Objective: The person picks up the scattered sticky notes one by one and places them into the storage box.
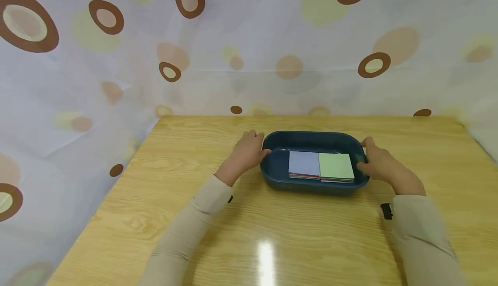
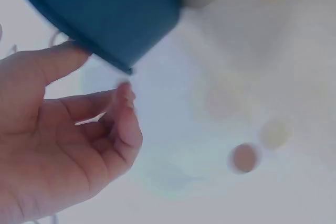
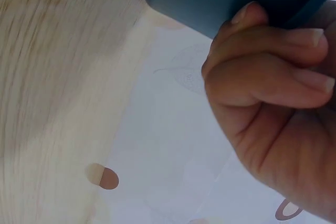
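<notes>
A dark blue oblong plastic tub [image 1: 303,186] sits on the wooden table with two square stacks of coloured paper inside, side by side. Pale lilac tops the left paper stack [image 1: 303,164]; pale green tops the right paper stack [image 1: 336,166]. My left hand [image 1: 246,151] holds the tub's left end, thumb over the rim and curled fingers outside; the left wrist view shows the fingertips right by the rim's edge. At the opposite end my right hand [image 1: 379,162] grips the rim, its bent fingers [image 3: 262,77] against the outer wall in the right wrist view.
Wood-grain tabletop [image 1: 163,169] extends around the tub. A pale curtain [image 1: 233,87] with brown and yellow circles hangs along the table's back and left edges. Dark straps show near both cuffs, such as the black strap [image 1: 387,211] by the right sleeve.
</notes>
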A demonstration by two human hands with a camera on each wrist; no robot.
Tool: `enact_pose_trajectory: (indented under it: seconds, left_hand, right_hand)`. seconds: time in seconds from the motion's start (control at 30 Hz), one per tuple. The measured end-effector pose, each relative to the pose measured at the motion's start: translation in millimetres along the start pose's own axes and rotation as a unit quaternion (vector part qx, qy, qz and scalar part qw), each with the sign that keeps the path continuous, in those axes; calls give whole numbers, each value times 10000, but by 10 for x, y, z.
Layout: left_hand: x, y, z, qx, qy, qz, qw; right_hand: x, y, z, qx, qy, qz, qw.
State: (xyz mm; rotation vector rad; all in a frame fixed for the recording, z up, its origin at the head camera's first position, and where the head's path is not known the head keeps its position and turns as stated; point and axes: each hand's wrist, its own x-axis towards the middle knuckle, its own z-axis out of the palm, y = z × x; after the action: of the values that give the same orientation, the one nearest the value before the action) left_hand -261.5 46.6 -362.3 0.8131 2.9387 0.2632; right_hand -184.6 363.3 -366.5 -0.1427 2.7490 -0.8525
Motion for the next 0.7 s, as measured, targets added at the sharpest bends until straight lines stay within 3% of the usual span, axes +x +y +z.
enact_pose_trajectory:
  seconds: [0.13, 0.23, 0.37, 0.7]
  left_hand:
    - [-16, -55, 91, -880, -143, -287, 9956]
    - [22, -61, 120, -1327, 6, -352, 9905]
    - [60, -78, 107, -1293, 202, -500, 9901]
    - [118, -161, 132, -1270, 58, -840, 9883]
  right_hand:
    - [-13, 58, -45, -86, 175, -36, 9998]
    - [21, 46, -60, -71, 249, -51, 9997]
    - [100, 8, -45, -75, 265, -43, 9996]
    - [198, -32, 41, 69, 274, -20, 9996]
